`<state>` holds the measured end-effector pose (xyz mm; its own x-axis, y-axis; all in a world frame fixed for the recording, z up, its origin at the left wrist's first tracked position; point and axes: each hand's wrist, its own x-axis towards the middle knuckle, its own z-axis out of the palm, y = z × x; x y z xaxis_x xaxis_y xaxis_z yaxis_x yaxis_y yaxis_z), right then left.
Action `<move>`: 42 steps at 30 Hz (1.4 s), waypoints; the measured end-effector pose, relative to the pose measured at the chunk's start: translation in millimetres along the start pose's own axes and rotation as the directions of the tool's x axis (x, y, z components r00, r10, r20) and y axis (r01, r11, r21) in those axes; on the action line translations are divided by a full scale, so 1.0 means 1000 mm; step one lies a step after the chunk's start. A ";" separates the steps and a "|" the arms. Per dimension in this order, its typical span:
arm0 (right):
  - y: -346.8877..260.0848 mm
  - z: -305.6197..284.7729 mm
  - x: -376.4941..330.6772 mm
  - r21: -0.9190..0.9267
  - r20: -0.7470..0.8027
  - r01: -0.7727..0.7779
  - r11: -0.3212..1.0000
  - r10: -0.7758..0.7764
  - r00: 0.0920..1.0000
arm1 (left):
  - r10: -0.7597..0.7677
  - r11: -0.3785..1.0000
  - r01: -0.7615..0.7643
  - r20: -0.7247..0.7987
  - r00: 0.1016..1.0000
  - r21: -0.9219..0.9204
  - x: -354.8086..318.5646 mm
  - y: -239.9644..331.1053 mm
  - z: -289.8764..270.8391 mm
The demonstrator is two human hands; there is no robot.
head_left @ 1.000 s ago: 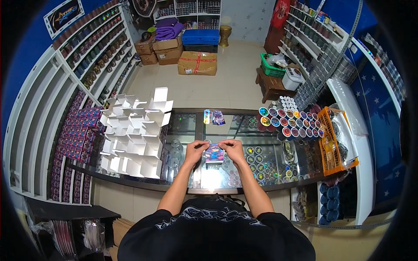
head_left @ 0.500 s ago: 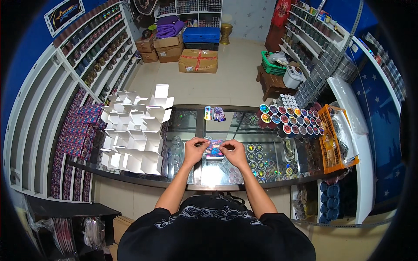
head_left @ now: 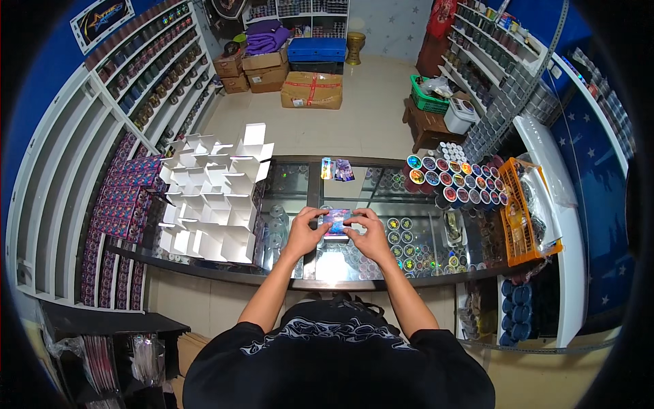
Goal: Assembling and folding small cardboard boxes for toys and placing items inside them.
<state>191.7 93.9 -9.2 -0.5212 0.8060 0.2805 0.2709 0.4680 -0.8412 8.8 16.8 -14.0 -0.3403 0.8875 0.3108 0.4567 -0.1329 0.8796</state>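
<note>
A small printed box [head_left: 335, 222], purple and blue on top with a pale front side, sits between my hands at the middle of the glass counter [head_left: 340, 267]. My left hand [head_left: 304, 233] pinches its left edge, fingers along the far corner and thumb nearer me. On the opposite edge, my right hand [head_left: 368, 236] grips it in much the same way. Beyond the box lie two small stacks of printed cards, a light one [head_left: 326, 169] and a darker one [head_left: 344, 170]. The underside of the box is hidden.
Open white boxes [head_left: 225, 218] stand in rows at the left, beside stacked purple printed boxes [head_left: 126, 204]. Round tubs with colourful lids [head_left: 453, 180] fill the right, next to an orange crate [head_left: 521, 218]. Clear plastic [head_left: 276, 235] lies near my left hand.
My fingers have shifted to the box's far corners, with the thumbs on its near part, and more of its top shows. The whole view has tilted slightly.
</note>
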 end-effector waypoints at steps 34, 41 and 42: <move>0.004 0.005 -0.024 -0.170 0.009 0.254 0.952 -0.256 0.967 | 0.427 0.823 -0.421 0.073 0.901 0.382 -0.027 -0.002 -0.005; 0.009 0.009 -0.025 -0.099 -0.061 0.195 0.976 -0.202 0.977 | 0.463 0.806 -0.445 0.051 0.885 0.391 -0.028 -0.004 -0.003; 0.007 0.008 -0.024 -0.100 -0.062 0.196 0.976 -0.203 0.977 | 0.464 0.805 -0.446 0.051 0.884 0.391 -0.028 -0.004 -0.003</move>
<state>200.0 75.0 -25.9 -0.5141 0.7154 0.4732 0.2432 0.6506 -0.7194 14.3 -8.6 -25.4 -0.0466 0.7457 0.6647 0.8408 -0.3300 0.4291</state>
